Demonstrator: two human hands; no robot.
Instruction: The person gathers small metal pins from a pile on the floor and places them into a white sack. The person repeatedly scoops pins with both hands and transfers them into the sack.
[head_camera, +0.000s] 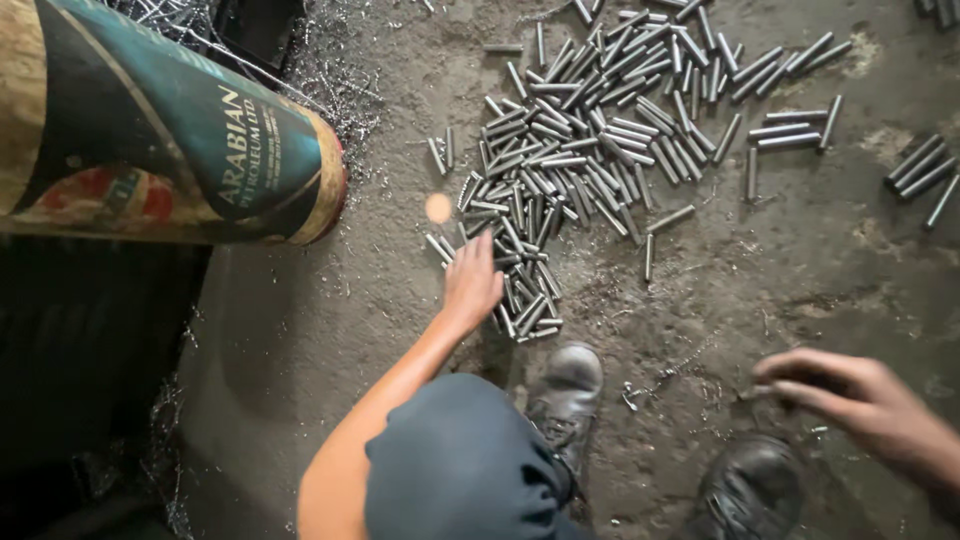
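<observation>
steel-grey short metal rods (590, 130) litter the concrete floor (800, 260); left hand (470, 285), fingers spread, rests on them; best raked together gently. right hand (860, 400) pinches nothing visible.

metal pins (590, 130) lie on floor (800, 260), drum (150, 130) to their left.

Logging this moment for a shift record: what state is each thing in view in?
Left hand: fingers spread, resting on the rods' near edge.
Right hand: fingers curled, above the floor; hold unclear.
Metal rods: loose, scattered flat on the floor.
Drum: tilted, leaning into view at left.
Boots: planted on the floor.
Concrete floor: dirty, strewn with metal shavings.
</observation>
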